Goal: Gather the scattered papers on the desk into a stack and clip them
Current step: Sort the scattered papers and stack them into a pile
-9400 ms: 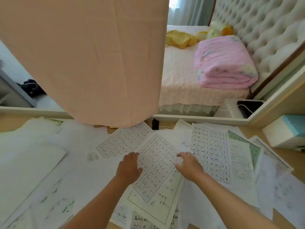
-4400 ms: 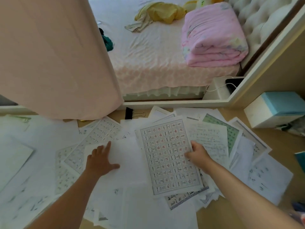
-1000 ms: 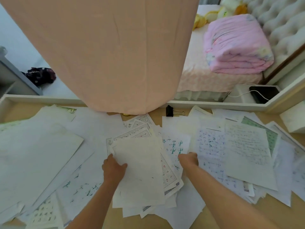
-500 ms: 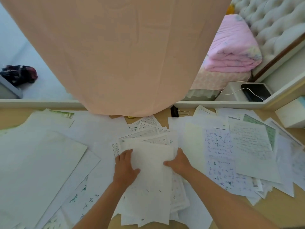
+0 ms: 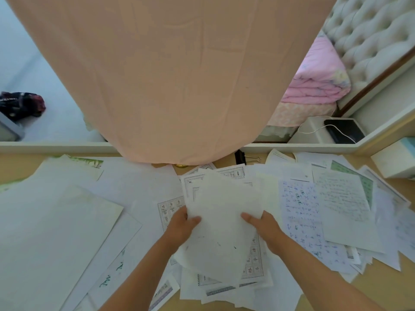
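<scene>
Two hands, left hand [image 5: 182, 225] and right hand [image 5: 263, 225], now clamp each grip on a side edge of the paper stack [image 5: 224, 221], thumbs on top; earlier they pressed flat. It sits on the worktop [image 5: 386, 290] among loose sheets [image 5: 336, 198]; a binder clip [image 5: 239, 157] lies beside the peach cloth [image 5: 179, 75].

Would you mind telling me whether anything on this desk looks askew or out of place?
The bundle held between left hand and right hand is fanned, sheets crooked; loose papers sprawl overlapping on its right.

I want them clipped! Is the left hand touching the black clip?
Apart. Head view: the black clip lies well beyond the left hand, which holds papers.
</scene>
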`<state>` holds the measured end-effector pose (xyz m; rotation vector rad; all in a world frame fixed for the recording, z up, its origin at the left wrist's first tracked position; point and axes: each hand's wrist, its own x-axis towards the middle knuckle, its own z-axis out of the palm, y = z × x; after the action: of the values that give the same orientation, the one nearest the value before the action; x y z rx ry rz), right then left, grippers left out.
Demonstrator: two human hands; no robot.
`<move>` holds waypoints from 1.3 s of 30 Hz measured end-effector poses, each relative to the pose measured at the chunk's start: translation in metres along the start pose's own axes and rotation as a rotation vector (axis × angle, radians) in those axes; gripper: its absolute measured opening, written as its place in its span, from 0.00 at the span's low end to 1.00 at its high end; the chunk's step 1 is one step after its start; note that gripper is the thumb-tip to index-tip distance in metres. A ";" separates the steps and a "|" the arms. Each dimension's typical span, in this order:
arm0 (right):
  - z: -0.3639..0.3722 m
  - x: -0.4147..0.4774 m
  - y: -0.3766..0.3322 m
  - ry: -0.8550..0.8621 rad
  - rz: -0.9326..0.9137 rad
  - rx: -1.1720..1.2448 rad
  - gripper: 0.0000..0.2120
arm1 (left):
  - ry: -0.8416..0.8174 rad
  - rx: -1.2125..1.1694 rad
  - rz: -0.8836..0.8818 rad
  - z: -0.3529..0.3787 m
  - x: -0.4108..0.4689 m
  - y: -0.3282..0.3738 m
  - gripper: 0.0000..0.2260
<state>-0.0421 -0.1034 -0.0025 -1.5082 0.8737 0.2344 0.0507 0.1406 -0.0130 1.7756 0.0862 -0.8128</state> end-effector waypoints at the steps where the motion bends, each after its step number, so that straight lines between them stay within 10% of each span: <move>1: 0.000 0.001 0.002 -0.007 -0.005 -0.053 0.15 | 0.009 0.055 0.000 0.008 0.003 0.002 0.15; 9: 0.000 0.029 0.019 0.299 0.079 -0.199 0.17 | 0.456 0.834 0.103 -0.013 0.023 -0.022 0.27; 15: 0.019 0.047 0.022 0.454 0.120 -0.304 0.24 | 0.154 1.169 0.127 -0.063 0.052 -0.021 0.43; 19: 0.029 0.049 0.018 0.413 0.150 -0.203 0.15 | 0.127 1.280 0.053 -0.060 0.054 -0.007 0.33; 26: 0.026 0.045 0.015 0.425 0.101 -0.100 0.10 | 0.219 0.758 -0.036 -0.061 0.025 -0.011 0.07; 31: 0.030 0.043 0.012 0.393 0.095 -0.116 0.14 | 0.348 0.222 -0.166 -0.057 -0.013 -0.030 0.10; 35: 0.045 0.039 0.009 0.228 0.082 -0.285 0.20 | 0.006 0.143 -0.416 -0.032 -0.033 -0.028 0.12; 39: 0.059 0.032 0.005 0.015 -0.009 -0.438 0.26 | 0.054 0.116 -0.430 -0.031 -0.019 -0.007 0.13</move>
<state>-0.0033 -0.0606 -0.0360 -1.9203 0.8632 0.4293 0.0481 0.1767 -0.0040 1.9180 0.4783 -1.0922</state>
